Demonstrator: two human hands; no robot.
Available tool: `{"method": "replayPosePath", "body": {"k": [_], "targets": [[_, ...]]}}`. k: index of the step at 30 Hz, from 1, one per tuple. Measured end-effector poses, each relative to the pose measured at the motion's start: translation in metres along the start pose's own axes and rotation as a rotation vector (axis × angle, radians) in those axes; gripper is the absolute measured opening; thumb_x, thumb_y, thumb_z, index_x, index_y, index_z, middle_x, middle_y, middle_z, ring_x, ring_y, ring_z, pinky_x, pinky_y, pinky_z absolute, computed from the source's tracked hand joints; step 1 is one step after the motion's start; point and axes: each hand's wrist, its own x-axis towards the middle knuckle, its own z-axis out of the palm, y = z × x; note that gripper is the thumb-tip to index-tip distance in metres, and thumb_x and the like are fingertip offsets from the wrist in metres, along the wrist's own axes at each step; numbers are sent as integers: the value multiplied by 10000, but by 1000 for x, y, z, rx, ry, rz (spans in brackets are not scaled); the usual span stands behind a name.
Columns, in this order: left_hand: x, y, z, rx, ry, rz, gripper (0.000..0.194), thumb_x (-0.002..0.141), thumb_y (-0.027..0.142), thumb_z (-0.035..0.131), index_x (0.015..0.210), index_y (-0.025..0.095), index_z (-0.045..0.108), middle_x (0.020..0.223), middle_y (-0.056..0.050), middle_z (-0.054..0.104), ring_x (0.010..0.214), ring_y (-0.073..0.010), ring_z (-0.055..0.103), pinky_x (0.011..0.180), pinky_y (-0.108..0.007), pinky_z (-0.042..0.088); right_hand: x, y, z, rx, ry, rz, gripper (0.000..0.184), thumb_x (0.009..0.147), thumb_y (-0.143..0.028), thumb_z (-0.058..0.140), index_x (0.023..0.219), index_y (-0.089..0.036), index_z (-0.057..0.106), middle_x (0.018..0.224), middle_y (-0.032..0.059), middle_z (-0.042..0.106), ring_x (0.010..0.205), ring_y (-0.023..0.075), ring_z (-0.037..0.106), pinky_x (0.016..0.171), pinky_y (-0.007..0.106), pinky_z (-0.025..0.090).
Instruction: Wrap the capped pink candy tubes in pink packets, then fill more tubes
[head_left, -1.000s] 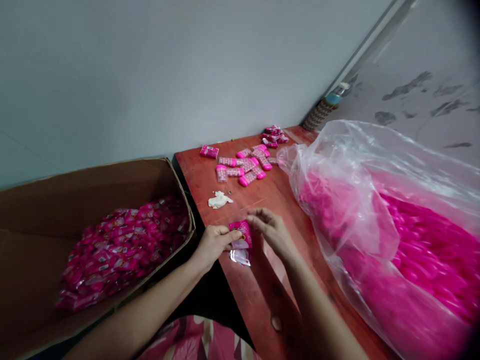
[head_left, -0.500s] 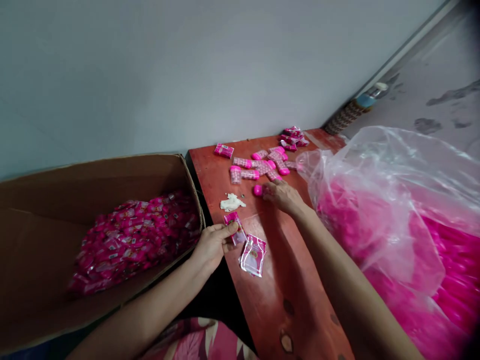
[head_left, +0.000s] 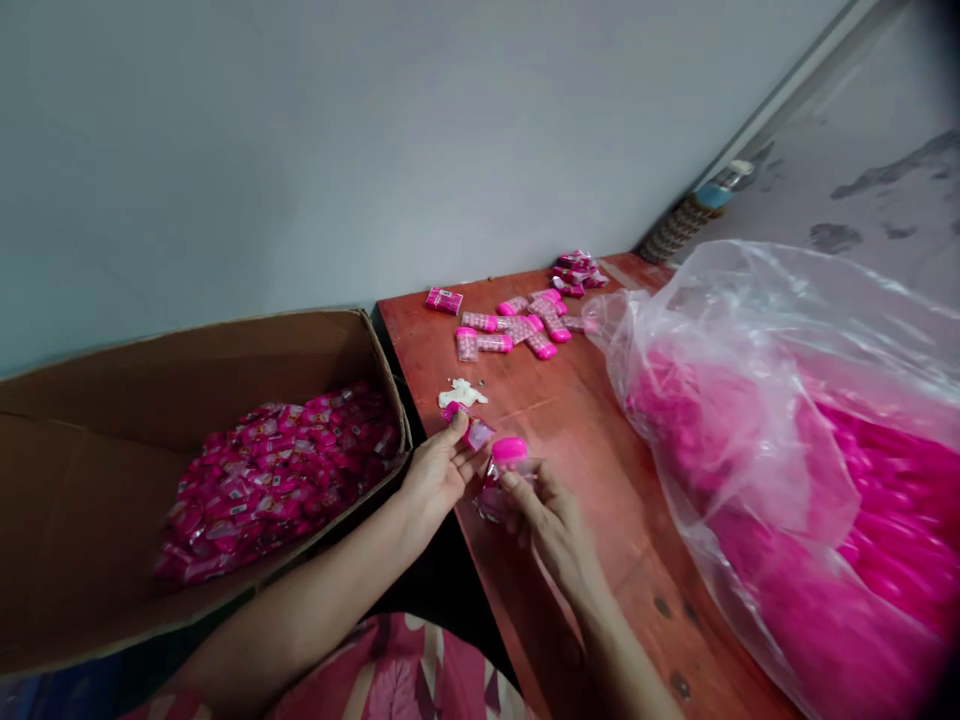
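My left hand (head_left: 437, 472) pinches a small pink printed sachet (head_left: 474, 431) near the left edge of the red table. Close beside it, my right hand (head_left: 551, 515) grips a small clear container with a pink cap (head_left: 510, 450), its body mostly behind my fingers. Below the cap lie other pink sachets (head_left: 491, 498), partly covered by my right hand. Farther back on the table rests a loose group of pink-capped clear containers (head_left: 517, 327) with small pellets inside. A crumpled white scrap (head_left: 461, 393) sits just beyond my left hand.
On the left stands a cardboard box (head_left: 82, 455) with a heap of filled pink packets (head_left: 277, 470). A large clear plastic bag (head_left: 720, 400) of pink pieces bulges over the table's right side. Along the wall lie a pink box (head_left: 444, 300) and a packet pile (head_left: 577, 272).
My right hand has picked up a pink-capped container from near the group and drawn it back toward my left hand. The left hand still holds the sachet, now tilted flatter.
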Motion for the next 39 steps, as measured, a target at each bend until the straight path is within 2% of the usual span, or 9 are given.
{"method": "replayPosePath", "body": {"k": [6, 12, 16, 21, 27, 32, 34, 37, 39], "targets": [[-7, -13, 2, 39, -92, 43, 140, 663, 169, 706, 717, 106, 593, 657, -47, 646, 571, -131, 616, 574, -250, 523, -2, 10, 14, 101, 59, 15, 301, 787, -469, 524, 875, -184, 479, 583, -31, 558, 397, 87, 483, 312, 162, 348], [-15, -11, 1, 175, -238, 79, 277, 589, 294, 756, 686, 106, 578, 592, -24, 608, 496, -113, 567, 483, -223, 476, -2, 11, 14, 256, -72, 31, 274, 801, -452, 514, 857, -189, 460, 582, -30, 568, 385, 74, 470, 319, 154, 335], [-17, -9, -1, 315, -347, 84, 310, 581, 334, 753, 686, 92, 591, 577, -28, 594, 483, -107, 551, 457, -212, 449, -1, 15, 18, 218, 24, -10, 265, 787, -441, 540, 866, -198, 472, 589, -35, 565, 407, 81, 485, 338, 165, 355], [-15, -11, -5, 446, -377, 104, 295, 587, 338, 743, 629, 93, 585, 522, -13, 562, 415, -91, 514, 398, -201, 406, -3, 17, 21, 100, 119, -49, 246, 783, -422, 555, 874, -202, 491, 574, -40, 548, 426, 86, 494, 362, 171, 379], [-12, -5, -5, 590, -502, 70, 343, 584, 390, 727, 519, 107, 545, 455, -42, 569, 352, -131, 516, 334, -227, 385, -1, 14, 17, 308, -79, 10, 258, 798, -445, 526, 833, -194, 475, 589, -25, 572, 383, 71, 454, 325, 155, 321], [-14, -8, -7, 651, -446, 106, 273, 603, 335, 721, 581, 87, 609, 448, -37, 579, 354, -122, 522, 374, -224, 405, -2, 19, 17, 212, 78, -44, 235, 774, -398, 579, 842, -192, 488, 573, -45, 537, 419, 70, 466, 352, 150, 341], [-18, -9, -7, 637, -441, 102, 280, 611, 340, 712, 564, 86, 603, 442, -43, 578, 342, -125, 517, 368, -228, 399, -2, 20, 17, 242, 40, -32, 223, 783, -396, 566, 813, -192, 482, 565, -47, 535, 399, 64, 450, 335, 146, 324], [-22, -9, -6, 614, -520, 55, 316, 630, 366, 693, 548, 79, 590, 473, -76, 600, 359, -152, 539, 380, -258, 424, -2, 18, 15, 405, -93, 23, 250, 813, -427, 504, 754, -190, 449, 522, -48, 526, 319, 47, 367, 282, 143, 238], [-22, -10, -6, 610, -542, 30, 313, 636, 365, 690, 572, 71, 603, 492, -80, 608, 374, -152, 544, 385, -261, 431, -3, 15, 15, 407, -76, 39, 257, 814, -440, 492, 750, -196, 444, 506, -55, 513, 307, 47, 346, 277, 148, 218]]}}
